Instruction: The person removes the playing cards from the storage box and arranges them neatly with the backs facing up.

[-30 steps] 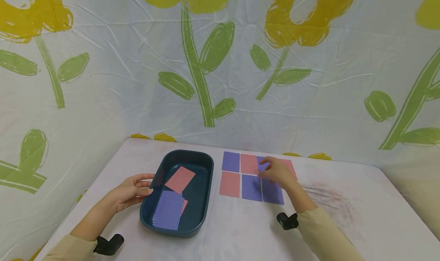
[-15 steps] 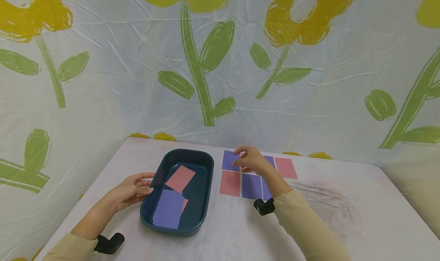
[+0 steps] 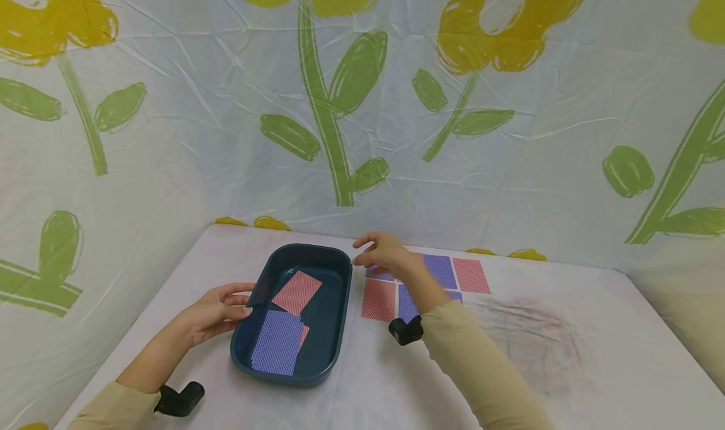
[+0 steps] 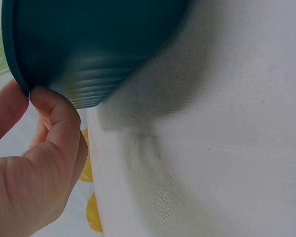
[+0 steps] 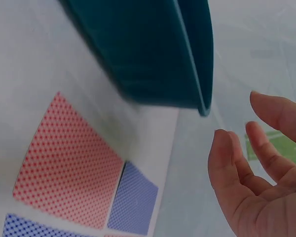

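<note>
A dark teal rectangular tub (image 3: 325, 335) stands on the white-covered table. Inside it lie a red-patterned playing card (image 3: 298, 293) and a pile of blue-backed cards (image 3: 276, 345), with a red edge peeking out. My left hand (image 3: 218, 310) pinches the tub's left rim between thumb and fingers, as the left wrist view also shows. Near the far right corner of the tub hovers my right hand (image 3: 389, 255), its fingers loosely spread and holding nothing. In the right wrist view a gap separates those fingertips from the tub's rim (image 5: 205, 106).
Face-down cards lie in two rows right of the tub: a red one (image 3: 378, 299), a blue one (image 3: 438, 271), a red one (image 3: 471, 276) and others partly under my right arm. A flower-printed sheet (image 3: 226, 134) hangs behind the table.
My right hand has moved left across the card rows toward the tub, its fingers opening out. The left hand and tub stay where they were.
</note>
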The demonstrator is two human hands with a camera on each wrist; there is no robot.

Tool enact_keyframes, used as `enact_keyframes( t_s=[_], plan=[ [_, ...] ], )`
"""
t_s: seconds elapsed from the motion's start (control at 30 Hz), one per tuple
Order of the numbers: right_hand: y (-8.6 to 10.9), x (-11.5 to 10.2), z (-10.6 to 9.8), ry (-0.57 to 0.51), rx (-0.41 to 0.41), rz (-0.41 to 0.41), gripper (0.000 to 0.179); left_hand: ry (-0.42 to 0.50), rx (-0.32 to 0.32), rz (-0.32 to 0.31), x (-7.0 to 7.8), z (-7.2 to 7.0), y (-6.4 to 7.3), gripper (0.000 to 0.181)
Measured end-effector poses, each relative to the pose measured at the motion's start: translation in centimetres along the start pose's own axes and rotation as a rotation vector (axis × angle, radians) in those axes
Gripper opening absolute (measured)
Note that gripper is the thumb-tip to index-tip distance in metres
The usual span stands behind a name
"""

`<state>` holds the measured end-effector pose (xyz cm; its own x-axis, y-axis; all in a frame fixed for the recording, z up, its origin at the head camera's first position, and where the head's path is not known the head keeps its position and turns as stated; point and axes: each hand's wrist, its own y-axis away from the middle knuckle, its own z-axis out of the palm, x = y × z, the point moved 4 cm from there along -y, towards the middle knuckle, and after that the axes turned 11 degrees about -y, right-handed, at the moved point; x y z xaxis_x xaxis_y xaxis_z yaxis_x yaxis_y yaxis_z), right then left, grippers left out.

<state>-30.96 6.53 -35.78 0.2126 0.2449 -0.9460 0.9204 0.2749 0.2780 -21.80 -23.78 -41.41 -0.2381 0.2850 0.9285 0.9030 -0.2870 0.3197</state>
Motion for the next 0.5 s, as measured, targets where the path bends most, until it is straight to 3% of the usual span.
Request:
enact_keyframes(
  t_s=[0.5],
  plan=[
    [-1.4, -0.4, 3.5, -0.06, -0.061, 0.027, 0.04, 0.034, -0.014, 0.01, -0.1, 0.1, -0.1, 0.067]
  ],
)
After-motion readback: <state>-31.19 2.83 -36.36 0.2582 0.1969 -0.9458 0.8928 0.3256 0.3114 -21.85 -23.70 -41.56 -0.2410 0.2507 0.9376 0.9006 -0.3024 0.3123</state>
